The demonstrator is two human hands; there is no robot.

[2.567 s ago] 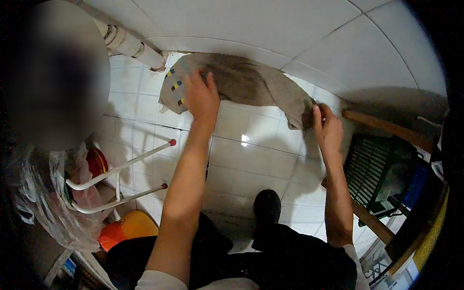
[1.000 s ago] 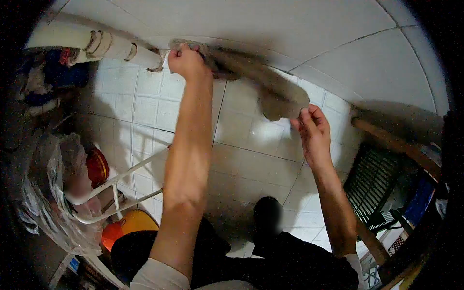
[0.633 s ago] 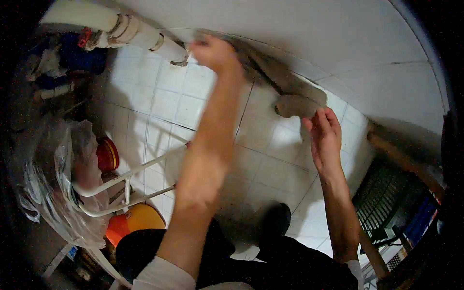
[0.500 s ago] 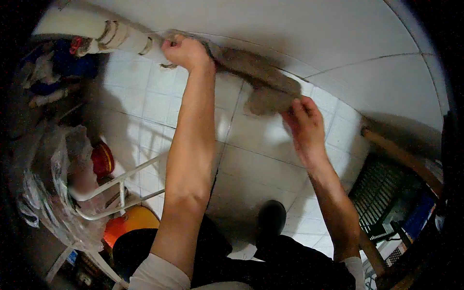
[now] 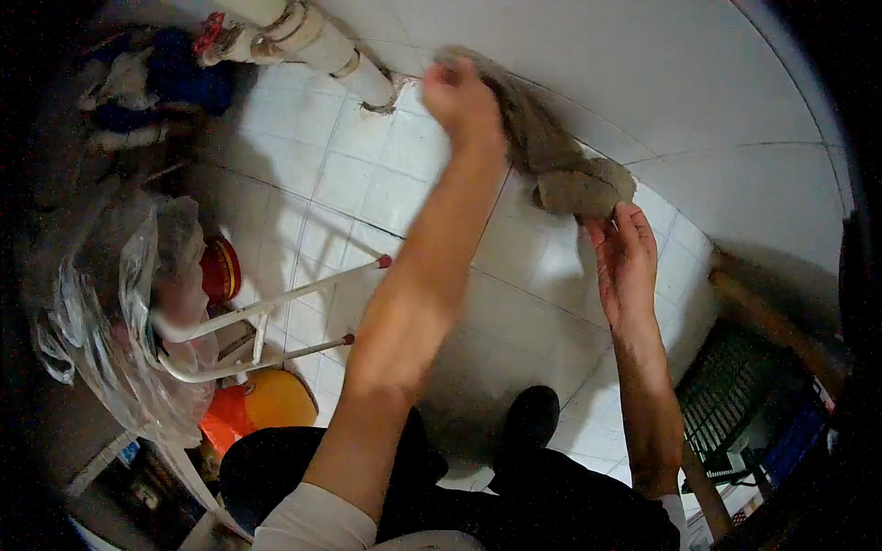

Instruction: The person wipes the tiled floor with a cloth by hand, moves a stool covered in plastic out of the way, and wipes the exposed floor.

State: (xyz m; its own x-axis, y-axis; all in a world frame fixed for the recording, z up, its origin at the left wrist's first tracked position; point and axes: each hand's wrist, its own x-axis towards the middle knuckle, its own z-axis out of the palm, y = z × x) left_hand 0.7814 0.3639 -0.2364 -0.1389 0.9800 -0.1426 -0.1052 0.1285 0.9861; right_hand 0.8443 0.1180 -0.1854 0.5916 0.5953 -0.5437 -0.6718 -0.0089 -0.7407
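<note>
**Both hands hold a brown cloth beside the pipe**

The cloth [image 5: 588, 188] stretches along the foot of the wall [image 5: 606, 60], to the right of the pipe [image 5: 312, 44]. It is bunched and narrow, with a folded flap at the end farther from the pipe. How much of it touches the floor [image 5: 514, 303] is unclear.

The left hand [image 5: 462, 101], blurred, is just right of the pipe's lower end, its fingers curled tightly around the cloth's nearer end. The right hand [image 5: 632, 253] is well to the right of the pipe, pinching the edge of the folded end between thumb and fingers, palm partly turned up.

Left of the pipe are a red valve [image 5: 209, 32] and, near it, dark blue fabric [image 5: 188, 78]. On the person's side of the pipe, a white frame [image 5: 317, 286] with red tips stands on the floor; beyond it to the left are a clear plastic bag [image 5: 101, 312] and a red tin [image 5: 220, 271]. An orange-yellow container [image 5: 280, 399] sits closer to the person. Well to the right of the pipe are a wooden bar [image 5: 776, 321] and a dark green crate [image 5: 726, 390]. The person's black shoe [image 5: 535, 413] is between the pipe and the crate.
</note>
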